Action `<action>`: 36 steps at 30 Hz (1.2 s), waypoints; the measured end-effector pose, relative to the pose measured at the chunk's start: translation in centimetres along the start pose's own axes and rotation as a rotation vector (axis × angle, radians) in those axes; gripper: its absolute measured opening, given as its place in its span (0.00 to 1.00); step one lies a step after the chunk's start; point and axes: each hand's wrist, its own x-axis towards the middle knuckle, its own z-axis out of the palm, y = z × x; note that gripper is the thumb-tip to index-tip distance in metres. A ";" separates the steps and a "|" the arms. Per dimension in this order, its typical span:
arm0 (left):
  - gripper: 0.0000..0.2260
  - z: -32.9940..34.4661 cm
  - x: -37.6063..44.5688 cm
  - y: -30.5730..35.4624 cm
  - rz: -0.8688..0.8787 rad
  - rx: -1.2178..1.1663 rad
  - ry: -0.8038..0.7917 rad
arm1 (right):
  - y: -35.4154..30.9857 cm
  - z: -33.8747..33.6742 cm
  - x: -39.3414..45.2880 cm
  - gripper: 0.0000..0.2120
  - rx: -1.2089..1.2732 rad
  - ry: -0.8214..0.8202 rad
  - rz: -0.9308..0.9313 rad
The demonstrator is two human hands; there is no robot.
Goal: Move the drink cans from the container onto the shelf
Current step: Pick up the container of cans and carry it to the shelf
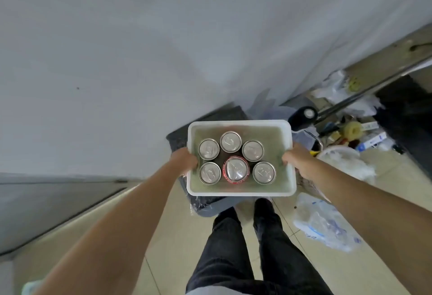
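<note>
1. The container (240, 193) is a white tub carried in the air in front of the person, above the floor (177, 236) and the feet, with nothing under it but the two hands.
2. The left hand (184, 160) wraps the tub's left rim, fingers curled over the edge and pressed on it; the right hand (297, 160) clamps the right rim the same way.
3. Six cans (230, 141) stand upright inside: three in a back row, three in a front row, the red can (236, 169) at front middle. They cluster toward the tub's centre, with bare bottom around them.
4. Risk: the cans stand loose, so a tilt or a jolt while walking could likely slide or topple them against a wall and shift the load in the hands.
5. Risk: bags (327, 222) and other clutter lie on the floor to the right, near the feet; a misstep there could trip the person.
6. No shelf is in view, so where the cans must go cannot be told.
7. The fingertips under the rims are hidden, and the frame is soft with motion, so can labels cannot be read.
</note>
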 end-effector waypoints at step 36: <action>0.03 64.7 -40.2 16.1 0.830 1.426 -0.701 | 68.0 -13.0 -38.9 0.16 1.239 0.738 0.852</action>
